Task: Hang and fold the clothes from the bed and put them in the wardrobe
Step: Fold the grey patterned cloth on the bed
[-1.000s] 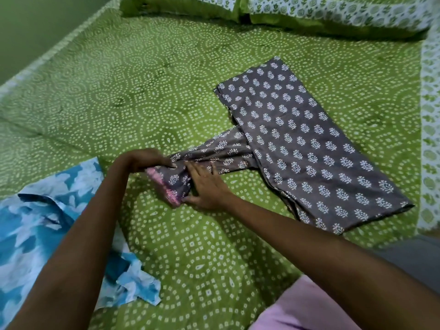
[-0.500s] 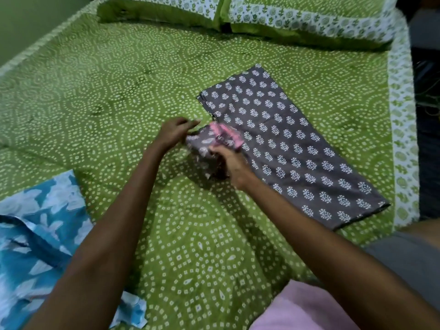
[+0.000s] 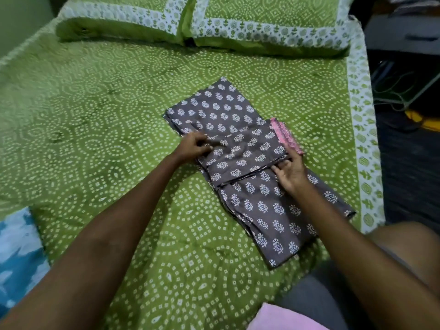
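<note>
the grey printed garment (image 3: 259, 186) lies flat near the middle of the bed (image 3: 95, 115), on the green patterned bedsheet, its long body running from the far middle toward the near right edge. a sleeve (image 3: 245, 153) is folded across the body, and its pink cuff (image 3: 287, 136) pokes out past the right side of the cloth. laying the piece flat on the sheet gives a firm, even surface, so the folded sleeve can be squared up against the body, which i judge is the step in hand: the fold is in place but not yet pressed smooth, and the garment has not been doubled over lengthwise.

the left hand (image 3: 192, 146) sits at the left end of the folded sleeve, fingers curled inward and seeming to pinch the cloth at the fold, probably to keep that corner from sliding. the right hand (image 3: 289, 172) rests at the sleeve's lower right edge just below the cuff, with fingers nearly straight; they appear to tuck or press the edge rather than close round it, though the fingertips are partly hidden in the cloth.

a blue and white garment (image 3: 16, 253) waits at the near left edge of the bed, well apart from the grey one. two pillows (image 3: 238, 27) lie at the head. no wardrobe is in view.
</note>
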`<state>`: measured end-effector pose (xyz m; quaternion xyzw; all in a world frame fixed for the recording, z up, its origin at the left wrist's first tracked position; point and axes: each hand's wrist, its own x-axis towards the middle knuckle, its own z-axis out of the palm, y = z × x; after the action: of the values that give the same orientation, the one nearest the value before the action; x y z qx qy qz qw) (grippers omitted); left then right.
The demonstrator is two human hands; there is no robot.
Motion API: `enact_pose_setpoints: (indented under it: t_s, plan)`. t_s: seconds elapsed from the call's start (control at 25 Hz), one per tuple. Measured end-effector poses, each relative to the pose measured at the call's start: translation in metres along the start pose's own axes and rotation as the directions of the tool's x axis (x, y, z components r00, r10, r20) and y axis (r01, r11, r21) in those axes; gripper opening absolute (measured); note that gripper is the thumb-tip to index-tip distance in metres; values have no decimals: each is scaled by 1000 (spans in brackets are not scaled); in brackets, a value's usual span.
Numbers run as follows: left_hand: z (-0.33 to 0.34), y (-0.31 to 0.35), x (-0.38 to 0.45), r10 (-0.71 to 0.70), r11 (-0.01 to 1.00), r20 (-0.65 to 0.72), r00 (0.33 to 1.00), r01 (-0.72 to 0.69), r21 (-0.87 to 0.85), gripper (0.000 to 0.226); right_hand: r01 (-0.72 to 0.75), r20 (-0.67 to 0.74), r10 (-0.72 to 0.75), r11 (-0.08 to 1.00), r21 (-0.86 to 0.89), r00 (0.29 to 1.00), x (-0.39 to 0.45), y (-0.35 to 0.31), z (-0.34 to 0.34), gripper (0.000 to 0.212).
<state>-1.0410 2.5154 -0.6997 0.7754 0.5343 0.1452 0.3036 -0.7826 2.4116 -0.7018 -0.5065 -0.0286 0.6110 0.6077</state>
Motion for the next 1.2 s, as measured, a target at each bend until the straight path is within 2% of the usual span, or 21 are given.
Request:
enact_pose_setpoints:
  t_s: [0.08,0.16,0.24,0.32,0.4,0.48,0.6,0.68,0.76,0.84,0.92,1.0,1.08,1.12,1.2]
  plan:
    - [8,2,4,27,996,-58,998,-22,91,54,-38,-27,36,995,-95,999,-17,33,1,18]
    - [14,-1,4,2,997,-46,999,1,73,64,-115,54,128,975,-192,990,-39,68,11,17]
    - [14,-4,3,2,1000,-37,999,-2,8,56,-146,119,192,937,-316,974,-52,92,20,14]
    - [9,-8,-2,-13,999,-24,1000,14,44,30,-119,145,198,895,-430,969,-55,100,25,9]
    - [2,-20,-5,-38,997,-24,999,39,60,37,-156,200,274,873,-461,941,-53,96,25,7]
    - [-1,-18,-3,-127,986,-44,991,131,101,37,-195,220,296,902,-386,930,-44,87,18,6]
    - [11,3,3,-243,914,-150,958,278,296,33,-124,35,129,984,-125,991,-23,66,9,21]
    - [26,8,2,-254,851,-255,933,341,399,37,-78,-81,73,995,-55,994,-11,51,9,27]
    - [38,4,-4,-201,817,-321,926,339,467,37,-33,-180,23,998,-56,983,3,36,9,24]
    - [43,5,-8,-204,776,-332,921,359,519,36,25,-283,-48,996,-84,958,19,23,7,27]
    - [48,18,-9,-133,771,-359,924,325,548,36,58,-355,-131,976,-208,926,32,9,5,36]
    - [60,36,-9,34,842,-260,965,112,527,55,85,-397,-229,934,-348,889,40,-4,5,45]
    - [82,48,-14,140,859,-29,990,-107,501,85,89,-426,-275,909,-407,862,45,-14,5,56]
    - [92,48,-18,123,840,55,991,-134,526,99,101,-420,-296,899,-427,858,46,-18,4,52]
    - [104,43,-26,60,806,84,995,-98,584,112,180,-349,-428,808,-561,834,41,-19,6,34]
